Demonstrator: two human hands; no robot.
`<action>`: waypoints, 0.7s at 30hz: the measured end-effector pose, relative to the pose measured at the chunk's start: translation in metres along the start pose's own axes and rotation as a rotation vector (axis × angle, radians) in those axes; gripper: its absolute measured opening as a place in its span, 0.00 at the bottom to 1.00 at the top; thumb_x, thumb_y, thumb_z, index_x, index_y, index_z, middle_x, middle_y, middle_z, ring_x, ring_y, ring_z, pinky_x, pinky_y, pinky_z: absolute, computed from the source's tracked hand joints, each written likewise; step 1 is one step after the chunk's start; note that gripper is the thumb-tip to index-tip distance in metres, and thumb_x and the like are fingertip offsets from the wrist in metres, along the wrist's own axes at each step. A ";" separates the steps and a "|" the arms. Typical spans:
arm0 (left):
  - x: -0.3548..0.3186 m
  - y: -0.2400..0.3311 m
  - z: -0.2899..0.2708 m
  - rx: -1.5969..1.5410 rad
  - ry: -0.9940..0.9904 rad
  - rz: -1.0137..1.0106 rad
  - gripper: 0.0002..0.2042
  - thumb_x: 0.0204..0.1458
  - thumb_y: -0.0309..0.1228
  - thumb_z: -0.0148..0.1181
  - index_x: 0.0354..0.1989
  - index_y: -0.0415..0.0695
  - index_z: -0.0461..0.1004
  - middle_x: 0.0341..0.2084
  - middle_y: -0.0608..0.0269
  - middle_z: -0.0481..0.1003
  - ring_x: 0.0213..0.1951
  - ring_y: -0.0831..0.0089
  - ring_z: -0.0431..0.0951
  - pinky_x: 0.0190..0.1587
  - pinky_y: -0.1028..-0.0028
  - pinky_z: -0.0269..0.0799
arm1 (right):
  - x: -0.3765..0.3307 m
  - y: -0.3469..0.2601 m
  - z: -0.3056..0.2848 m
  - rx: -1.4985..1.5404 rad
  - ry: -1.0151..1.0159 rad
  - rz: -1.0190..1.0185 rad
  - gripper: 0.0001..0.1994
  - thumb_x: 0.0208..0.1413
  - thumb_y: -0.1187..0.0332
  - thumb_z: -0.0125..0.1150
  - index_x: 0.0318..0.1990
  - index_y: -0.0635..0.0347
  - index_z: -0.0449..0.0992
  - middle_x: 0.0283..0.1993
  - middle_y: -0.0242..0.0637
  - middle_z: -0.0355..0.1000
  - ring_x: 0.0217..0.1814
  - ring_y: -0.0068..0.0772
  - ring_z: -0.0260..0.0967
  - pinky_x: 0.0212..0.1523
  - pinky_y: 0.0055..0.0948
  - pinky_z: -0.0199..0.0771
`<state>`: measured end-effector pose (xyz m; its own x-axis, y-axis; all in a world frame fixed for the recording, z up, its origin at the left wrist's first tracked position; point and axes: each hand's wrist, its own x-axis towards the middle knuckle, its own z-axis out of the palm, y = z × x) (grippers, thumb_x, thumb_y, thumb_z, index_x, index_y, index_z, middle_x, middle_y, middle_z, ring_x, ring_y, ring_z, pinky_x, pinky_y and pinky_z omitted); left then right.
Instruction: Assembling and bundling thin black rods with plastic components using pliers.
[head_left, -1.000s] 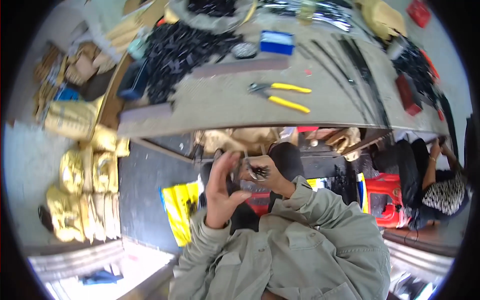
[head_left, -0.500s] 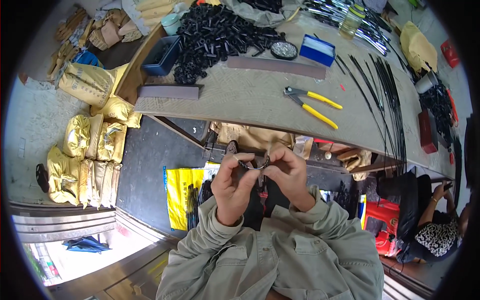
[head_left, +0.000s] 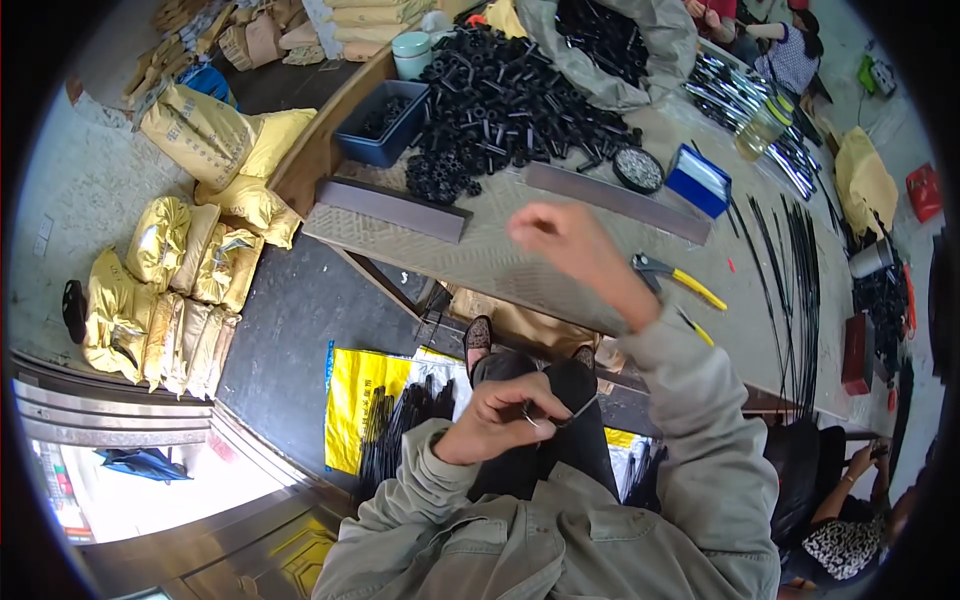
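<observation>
My left hand [head_left: 500, 418] is closed in front of my lap. It grips a thin bent rod [head_left: 581, 407], whose dark and silvery ends stick out between the fingers; most of it is hidden. Over the table's front part hangs my right hand [head_left: 562, 238], fingers curled together, with anything in them too small or hidden to make out. Ahead of it lies a flat grey-brown bar [head_left: 620, 203], and beyond that a heap of short black tubular parts [head_left: 520, 95]. Yellow-handled pliers [head_left: 700, 290] lie to its right, partly behind my forearm.
A blue bin [head_left: 380, 135] and another flat bar [head_left: 395, 208] are at the table's left. Farther right are a small round dish [head_left: 638, 170], a blue box [head_left: 698, 183], a bottle [head_left: 763, 130] and long black rods [head_left: 800, 290]. Sacks [head_left: 160, 245] stand at the left; other people sit beyond the table.
My hands were together, both on the thin rod. The right has let go and moved forward over the table; the left has kept the rod and come lower. The view has shifted.
</observation>
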<state>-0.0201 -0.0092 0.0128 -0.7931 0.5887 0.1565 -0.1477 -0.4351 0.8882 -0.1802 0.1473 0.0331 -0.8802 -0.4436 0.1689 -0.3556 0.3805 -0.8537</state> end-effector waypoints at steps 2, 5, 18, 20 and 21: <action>0.003 0.000 0.003 -0.053 0.052 -0.011 0.07 0.42 0.21 0.60 0.32 0.36 0.74 0.25 0.63 0.69 0.30 0.76 0.66 0.35 0.77 0.60 | 0.042 0.009 0.017 -0.355 0.186 -0.065 0.09 0.46 0.66 0.60 0.33 0.60 0.74 0.28 0.32 0.72 0.28 0.25 0.69 0.30 0.23 0.67; -0.002 -0.003 0.004 -0.042 0.077 -0.021 0.07 0.43 0.21 0.59 0.32 0.36 0.74 0.25 0.63 0.69 0.30 0.76 0.66 0.35 0.77 0.59 | 0.075 0.023 0.035 -0.611 0.227 -0.033 0.08 0.44 0.67 0.61 0.32 0.58 0.73 0.28 0.32 0.71 0.28 0.28 0.69 0.30 0.25 0.67; 0.018 -0.014 0.026 -0.137 0.384 0.152 0.13 0.44 0.16 0.57 0.40 0.39 0.72 0.31 0.68 0.71 0.35 0.83 0.69 0.38 0.82 0.64 | -0.078 -0.068 -0.022 0.345 -0.043 -0.022 0.12 0.40 0.75 0.62 0.35 0.60 0.69 0.31 0.30 0.70 0.36 0.25 0.68 0.51 0.31 0.60; 0.028 -0.016 0.034 -0.213 0.340 0.187 0.13 0.44 0.15 0.58 0.40 0.39 0.72 0.33 0.68 0.72 0.36 0.83 0.69 0.40 0.82 0.65 | -0.101 -0.075 -0.029 0.233 0.004 -0.064 0.12 0.39 0.76 0.63 0.35 0.60 0.71 0.32 0.31 0.71 0.38 0.25 0.69 0.56 0.35 0.56; 0.030 -0.018 0.039 -0.247 0.323 0.207 0.13 0.44 0.15 0.58 0.40 0.39 0.72 0.35 0.68 0.72 0.37 0.83 0.69 0.40 0.82 0.65 | -0.111 -0.076 -0.032 0.223 0.015 -0.049 0.12 0.39 0.76 0.63 0.35 0.60 0.71 0.32 0.31 0.71 0.38 0.25 0.69 0.56 0.35 0.56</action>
<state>-0.0180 0.0432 0.0183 -0.9587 0.2464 0.1423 -0.0720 -0.6940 0.7164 -0.0654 0.1939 0.0954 -0.8685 -0.4446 0.2190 -0.3214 0.1687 -0.9318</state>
